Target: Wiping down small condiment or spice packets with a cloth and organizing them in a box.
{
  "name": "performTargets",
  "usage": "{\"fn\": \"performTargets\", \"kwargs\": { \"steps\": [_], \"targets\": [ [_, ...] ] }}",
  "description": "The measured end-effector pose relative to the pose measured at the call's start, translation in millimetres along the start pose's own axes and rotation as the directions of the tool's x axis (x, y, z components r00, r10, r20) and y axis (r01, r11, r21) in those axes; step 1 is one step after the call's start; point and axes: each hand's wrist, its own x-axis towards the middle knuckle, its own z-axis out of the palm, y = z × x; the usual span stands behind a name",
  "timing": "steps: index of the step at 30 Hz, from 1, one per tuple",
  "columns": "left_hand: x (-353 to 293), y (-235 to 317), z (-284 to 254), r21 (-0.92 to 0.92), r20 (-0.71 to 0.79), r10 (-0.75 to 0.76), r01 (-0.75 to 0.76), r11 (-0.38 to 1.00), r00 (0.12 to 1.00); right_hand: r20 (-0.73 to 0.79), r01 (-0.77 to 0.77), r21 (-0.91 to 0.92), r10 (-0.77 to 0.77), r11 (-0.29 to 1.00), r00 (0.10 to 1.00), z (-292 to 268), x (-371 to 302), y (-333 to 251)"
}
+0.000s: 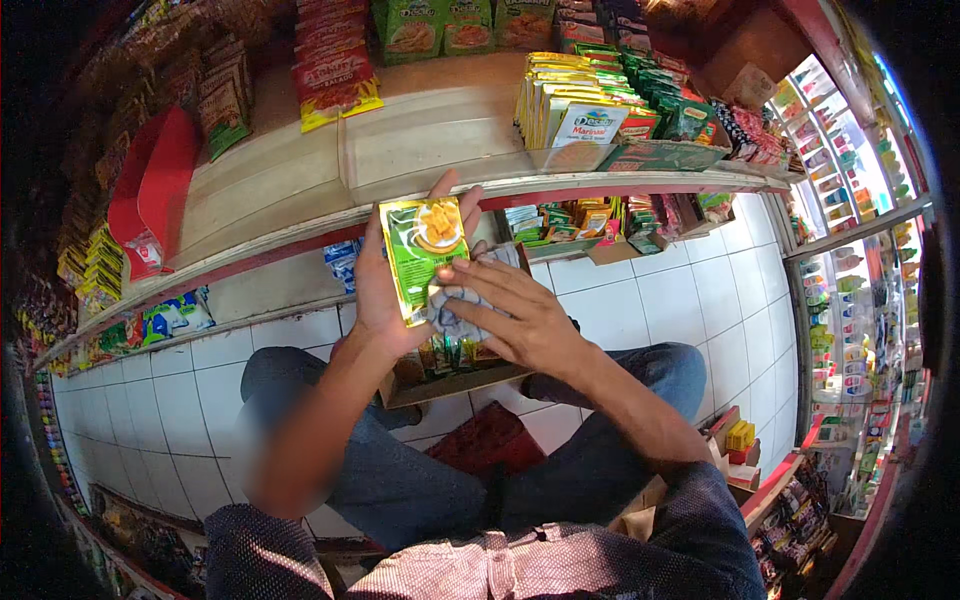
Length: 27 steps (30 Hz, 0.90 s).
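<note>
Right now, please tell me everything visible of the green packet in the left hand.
The packet is a flat, rectangular green sachet with yellow edges, glossy like plastic or foil, picturing yellow food. It rests tilted on the open left hand, printed face toward the camera. The right hand holds a grey cloth against its lower right side, hiding part.

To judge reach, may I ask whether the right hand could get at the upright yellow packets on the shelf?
Probably yes: the yellow packets stand with tops exposed, though the right hand holds a grey cloth.
</note>
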Motion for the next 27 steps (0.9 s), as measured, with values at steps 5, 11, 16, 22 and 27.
{"fn": "performTargets", "kwargs": {
  "steps": [5,11,16,22,27],
  "targets": [
    [2,0,-7,-0.041,0.115,-0.076,0.081,0.996,0.991,0.041,0.126,0.014,-0.126,0.992,0.991,4,6,-15],
    [-6,7,15,-0.064,0.055,0.027,-0.023,0.998,0.998,0.008,0.013,-0.051,-0.013,0.999,1.000,-8,-6,7],
    [0,-11,5,0.069,0.100,-0.091,0.084,0.994,0.991,0.037,0.115,0.020,-0.115,0.993,0.993,2,3,-15],
    [-10,-21,14,-0.002,-0.003,-0.062,0.062,0.998,0.998,-0.103,-0.338,-0.013,0.335,0.941,0.937,8,3,-8],
    [-7,-39,-7,0.082,-0.003,-0.101,0.101,0.992,0.995,0.007,-0.115,0.057,0.115,0.992,0.993,11,5,-13]
  ]
}}
